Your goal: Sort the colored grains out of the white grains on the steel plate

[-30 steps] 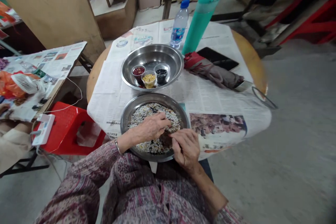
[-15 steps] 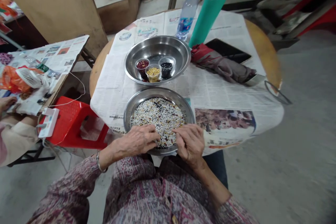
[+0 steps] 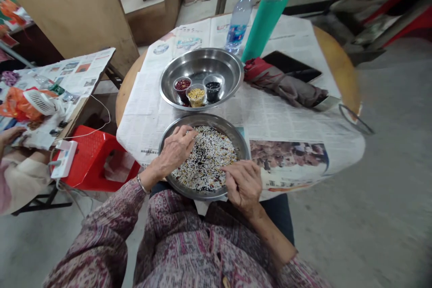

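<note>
A steel pan (image 3: pixel 241 144) full of mixed white, dark and yellow grains (image 3: pixel 209 162) sits at the near edge of the round table. My left hand (image 3: pixel 175 150) rests on the grains at the pan's left side, fingers curled loosely. My right hand (image 3: pixel 243 184) lies at the pan's near right rim, fingers bent and touching the grains. Behind it a steel bowl (image 3: pixel 202 60) holds three small cups: red beans (image 3: pixel 182 84), yellow kernels (image 3: pixel 196 94) and black beans (image 3: pixel 213 86).
Newspaper (image 3: pixel 286 121) covers the table. A teal flask (image 3: pixel 270 9), a water bottle (image 3: pixel 239 20), a folded umbrella (image 3: pixel 283 83) and a dark phone (image 3: pixel 290 65) lie at the back right. A red stool (image 3: pixel 91 153) and a cluttered side table (image 3: pixel 50 94) stand left.
My left hand has moved from the pan's near edge up to its left side, sweeping across the grains. My right hand has stayed at the near right rim.
</note>
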`<state>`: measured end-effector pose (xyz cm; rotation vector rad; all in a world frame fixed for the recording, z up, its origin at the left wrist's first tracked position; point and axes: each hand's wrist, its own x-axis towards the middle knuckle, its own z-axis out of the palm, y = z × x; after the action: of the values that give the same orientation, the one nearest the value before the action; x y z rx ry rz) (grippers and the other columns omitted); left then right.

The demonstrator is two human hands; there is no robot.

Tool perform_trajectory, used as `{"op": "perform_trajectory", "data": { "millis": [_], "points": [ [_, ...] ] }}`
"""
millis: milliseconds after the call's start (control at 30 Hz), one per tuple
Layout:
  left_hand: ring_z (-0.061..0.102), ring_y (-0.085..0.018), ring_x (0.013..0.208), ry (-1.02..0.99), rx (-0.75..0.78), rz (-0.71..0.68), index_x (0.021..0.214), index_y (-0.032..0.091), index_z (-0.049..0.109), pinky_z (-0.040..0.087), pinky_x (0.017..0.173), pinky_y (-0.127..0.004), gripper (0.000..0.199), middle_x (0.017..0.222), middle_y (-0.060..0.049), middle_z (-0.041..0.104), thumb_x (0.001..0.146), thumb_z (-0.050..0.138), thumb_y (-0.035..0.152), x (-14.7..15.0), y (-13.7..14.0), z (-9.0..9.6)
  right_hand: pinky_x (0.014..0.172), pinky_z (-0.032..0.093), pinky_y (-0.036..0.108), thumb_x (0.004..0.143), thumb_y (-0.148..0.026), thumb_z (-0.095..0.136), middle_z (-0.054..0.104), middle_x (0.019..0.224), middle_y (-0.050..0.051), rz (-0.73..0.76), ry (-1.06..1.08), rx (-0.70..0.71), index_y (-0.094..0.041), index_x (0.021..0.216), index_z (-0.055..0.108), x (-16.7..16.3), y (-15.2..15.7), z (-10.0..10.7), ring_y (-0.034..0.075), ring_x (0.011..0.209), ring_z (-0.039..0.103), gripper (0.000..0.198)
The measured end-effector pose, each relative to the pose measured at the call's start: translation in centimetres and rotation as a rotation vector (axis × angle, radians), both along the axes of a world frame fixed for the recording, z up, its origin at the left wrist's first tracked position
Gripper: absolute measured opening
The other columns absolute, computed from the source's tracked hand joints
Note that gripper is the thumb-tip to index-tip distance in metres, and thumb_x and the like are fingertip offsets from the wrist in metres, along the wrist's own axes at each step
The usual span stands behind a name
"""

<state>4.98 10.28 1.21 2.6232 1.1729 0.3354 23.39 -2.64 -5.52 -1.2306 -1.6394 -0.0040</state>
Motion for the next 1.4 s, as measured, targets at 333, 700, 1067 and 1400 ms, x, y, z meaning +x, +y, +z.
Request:
{"op": "perform_trajectory", "data": {
  "millis": [333, 700, 1067, 1400],
  "points": [
    [0.05, -0.025, 0.115, 0.071, -0.051, -0.118, 0.123, 0.019, 0.055, 0.049, 0.099, -0.043, 0.03, 0.124, -0.01, 0.054, 0.094, 0.057, 0.022, 2.2, -2.6, -0.9, 0.085, 0.044, 0.041, 0.087, -0.006, 0.053, 0.07, 0.081, 0.004, 0.0, -0.025, 0.013, -0.019, 0.095, 0.063, 0.0, 0.0, 0.0, 0.021, 0.082, 0.061, 0.018],
    [0.058, -0.016, 0.094, 0.182, -0.303, -0.391, 0.1, 0.019, 0.06, 0.049, 0.087, -0.029, 0.019, 0.101, -0.004, 0.059, 0.098, 0.043, 0.013, -0.4, -5.1, 1.5, 0.087, 0.043, 0.041, 0.086, -0.007, 0.053, 0.07, 0.081, 0.004, -0.012, -0.02, 0.009, -0.02, 0.095, 0.063, 0.1, 0.0, -0.2, 0.021, 0.083, 0.061, 0.019],
    [0.052, -0.028, 0.112, 0.369, -0.233, -0.067, 0.128, 0.019, 0.047, 0.054, 0.085, -0.041, 0.056, 0.126, -0.012, 0.049, 0.084, 0.072, 0.043, -1.4, -4.8, 2.9, 0.086, 0.043, 0.041, 0.086, -0.007, 0.053, 0.07, 0.08, 0.003, -0.021, -0.008, 0.007, -0.021, 0.093, 0.064, -0.1, 0.0, 0.0, 0.02, 0.08, 0.062, 0.018],
    [0.057, -0.019, 0.104, 0.147, -0.244, -0.367, 0.114, 0.019, 0.06, 0.05, 0.094, -0.033, 0.023, 0.117, -0.008, 0.053, 0.094, 0.051, 0.014, 2.4, -2.5, 0.0, 0.086, 0.043, 0.039, 0.086, -0.008, 0.051, 0.07, 0.08, 0.003, -0.02, -0.013, 0.006, -0.022, 0.091, 0.062, 0.0, 0.0, 0.0, 0.02, 0.082, 0.061, 0.018]
  ]
}}
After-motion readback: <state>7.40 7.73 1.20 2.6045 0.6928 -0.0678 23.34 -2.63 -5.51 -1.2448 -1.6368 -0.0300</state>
